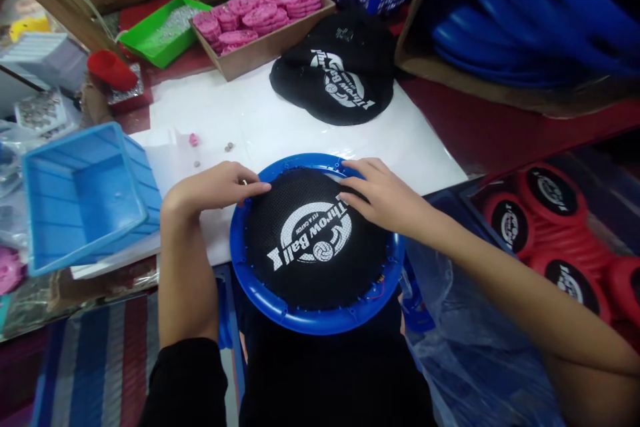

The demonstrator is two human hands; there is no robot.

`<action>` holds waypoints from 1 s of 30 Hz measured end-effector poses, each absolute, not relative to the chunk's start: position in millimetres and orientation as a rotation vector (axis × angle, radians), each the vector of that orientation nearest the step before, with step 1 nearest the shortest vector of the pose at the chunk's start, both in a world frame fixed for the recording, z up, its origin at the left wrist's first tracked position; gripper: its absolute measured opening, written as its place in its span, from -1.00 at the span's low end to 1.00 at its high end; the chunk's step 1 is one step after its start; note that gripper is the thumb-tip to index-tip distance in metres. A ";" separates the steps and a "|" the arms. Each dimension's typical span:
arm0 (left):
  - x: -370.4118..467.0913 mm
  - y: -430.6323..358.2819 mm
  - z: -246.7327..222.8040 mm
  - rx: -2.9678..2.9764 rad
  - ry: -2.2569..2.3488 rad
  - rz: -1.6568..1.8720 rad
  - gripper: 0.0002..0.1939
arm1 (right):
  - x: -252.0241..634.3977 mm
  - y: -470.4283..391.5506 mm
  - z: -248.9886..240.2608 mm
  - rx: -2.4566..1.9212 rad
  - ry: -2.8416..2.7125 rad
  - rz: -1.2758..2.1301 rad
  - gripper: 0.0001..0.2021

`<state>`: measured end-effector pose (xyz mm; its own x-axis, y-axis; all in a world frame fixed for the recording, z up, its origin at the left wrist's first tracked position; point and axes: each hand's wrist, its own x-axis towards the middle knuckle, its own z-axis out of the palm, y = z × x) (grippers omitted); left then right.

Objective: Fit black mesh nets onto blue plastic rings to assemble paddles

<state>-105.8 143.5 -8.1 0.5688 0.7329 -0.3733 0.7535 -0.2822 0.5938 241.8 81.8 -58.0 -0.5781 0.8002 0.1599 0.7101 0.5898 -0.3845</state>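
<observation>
Left hand (pixel 225 182) and right hand (pixel 379 195) at the far side of a blue ring (pixel 316 322) framing printed black mesh (pixel 313 224); beyond, black mesh pieces (pixel 345 70); left, blue bin (pixel 90 204); right, red discs (pixel 575 247).

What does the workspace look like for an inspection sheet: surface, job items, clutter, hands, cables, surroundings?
Surface: white sheet over a red tabletop.
Job items: blue plastic ring overhanging the near table edge; black "Throw Ball" mesh disc inside it. More printed black mesh lies beyond.
Clutter: small pink piece and a few greyish bits on the sheet.
Hands: left hand at the ring's upper left, fingertips on the mesh; right hand at the upper right, fingers spread over ring and mesh.
Cables: nothing seen for certain.
Surroundings: light-blue bin and green tray leftward; cardboard box of pink parts ahead; red-rimmed discs rightward.
</observation>
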 end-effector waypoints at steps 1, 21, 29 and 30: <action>-106.8 143.5 -5.7 2.002 1.181 -0.091 -0.48 | 242.4 86.3 -58.8 -1.196 -2.513 0.444 -0.73; -65.7 127.1 -28.7 2.417 0.815 0.443 -0.83 | 225.1 110.4 -58.6 -0.766 -2.278 0.817 -0.80; -62.3 132.6 -26.1 2.240 0.849 0.490 -0.88 | 231.9 112.3 -48.5 -0.963 -2.015 1.114 -0.89; -63.8 133.5 -25.9 2.190 0.890 0.501 -0.87 | 232.2 112.3 -47.5 -0.990 -1.985 1.140 -0.88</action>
<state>-63.8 133.5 -25.9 0.6876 0.7211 0.0843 0.4460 -0.5111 0.7347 232.2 112.3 -47.5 -0.5140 0.8438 0.1543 0.2919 0.3412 -0.8935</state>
